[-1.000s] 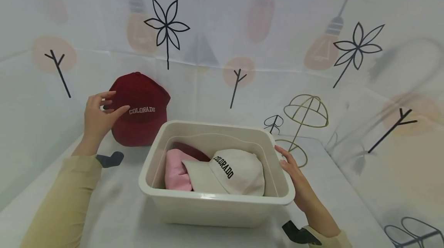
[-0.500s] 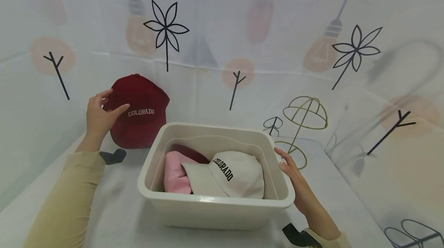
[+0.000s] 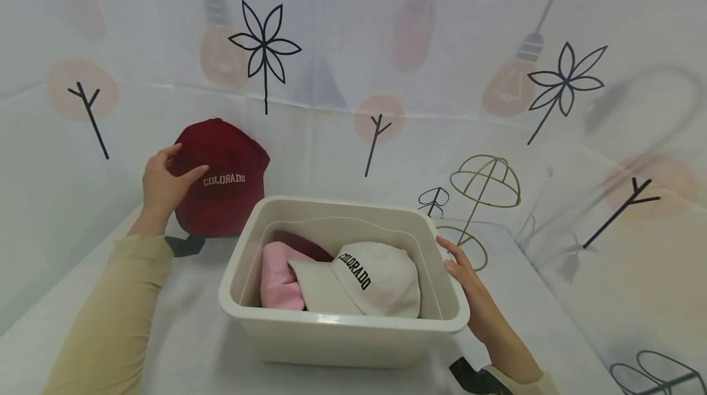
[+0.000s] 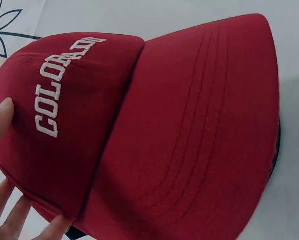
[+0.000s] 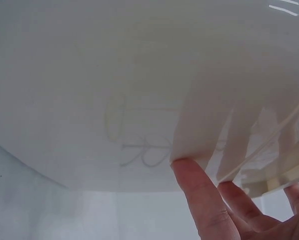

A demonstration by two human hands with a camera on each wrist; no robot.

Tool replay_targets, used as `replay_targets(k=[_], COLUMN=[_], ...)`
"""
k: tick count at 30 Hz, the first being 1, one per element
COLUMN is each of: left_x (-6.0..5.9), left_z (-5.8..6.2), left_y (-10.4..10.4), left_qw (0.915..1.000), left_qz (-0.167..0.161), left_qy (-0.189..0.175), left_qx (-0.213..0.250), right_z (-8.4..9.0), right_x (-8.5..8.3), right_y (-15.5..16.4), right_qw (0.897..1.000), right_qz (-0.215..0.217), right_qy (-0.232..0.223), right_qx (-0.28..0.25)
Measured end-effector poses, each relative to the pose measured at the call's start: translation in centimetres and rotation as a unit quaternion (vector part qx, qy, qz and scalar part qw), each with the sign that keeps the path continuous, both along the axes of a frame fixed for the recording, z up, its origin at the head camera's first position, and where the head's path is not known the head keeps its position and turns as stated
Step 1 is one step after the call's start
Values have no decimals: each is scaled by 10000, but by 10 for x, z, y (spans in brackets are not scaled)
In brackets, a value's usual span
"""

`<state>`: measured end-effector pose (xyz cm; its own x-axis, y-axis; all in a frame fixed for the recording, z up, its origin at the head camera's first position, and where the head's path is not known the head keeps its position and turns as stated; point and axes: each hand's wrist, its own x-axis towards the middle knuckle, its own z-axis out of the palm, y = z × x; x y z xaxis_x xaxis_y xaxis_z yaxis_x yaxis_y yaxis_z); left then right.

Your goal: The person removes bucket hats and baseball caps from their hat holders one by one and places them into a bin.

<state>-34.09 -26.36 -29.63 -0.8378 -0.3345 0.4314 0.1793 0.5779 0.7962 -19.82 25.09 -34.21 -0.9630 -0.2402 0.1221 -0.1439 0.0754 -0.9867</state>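
A red baseball cap (image 3: 221,168) lettered COLORADO stands upright at the back left, and its brim fills much of the left wrist view. My left hand (image 3: 162,186) holds its side, with the thumb on the front panel and the fingers along the crown's edge. A white plastic bin (image 3: 342,321) stands in the middle. My right hand (image 3: 472,287) rests on its right side, fingertips touching the outer wall below the rim. Inside lie a white COLORADO cap (image 3: 375,278), a folded pink item (image 3: 282,275) and a dark red item (image 3: 301,243), partly hidden.
A gold wire hat stand (image 3: 486,180) stands behind the bin on the right. A white cloth covers the table (image 3: 525,297), and a printed curtain (image 3: 342,33) rises at the back and sides.
My left hand has shifted slightly right, closer against the red cap. The right hand stays on the bin. The whole view has tilted slightly.
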Motion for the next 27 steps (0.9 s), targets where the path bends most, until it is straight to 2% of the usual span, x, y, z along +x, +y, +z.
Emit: replay_targets(k=[9,17,21,27], left_x=[-3,-7,-3,-4], left_z=[4,2,3,4], left_y=[6,9,9,10], left_qw=[9998,9998,9989,9924], left_qz=[102,57,117,441], left_qy=[-127,-119,-284,-390], left_qx=[108,-118,353,1084], right_z=[0,0,0,0], right_x=[0,1,1,2], right_y=[1,0,-1,-2], right_qw=[10000,10000,10000,9999], right_qz=[1,-38,-42,-82], right_qy=[27,-6,38,79], right_qx=[32,39,10,31])
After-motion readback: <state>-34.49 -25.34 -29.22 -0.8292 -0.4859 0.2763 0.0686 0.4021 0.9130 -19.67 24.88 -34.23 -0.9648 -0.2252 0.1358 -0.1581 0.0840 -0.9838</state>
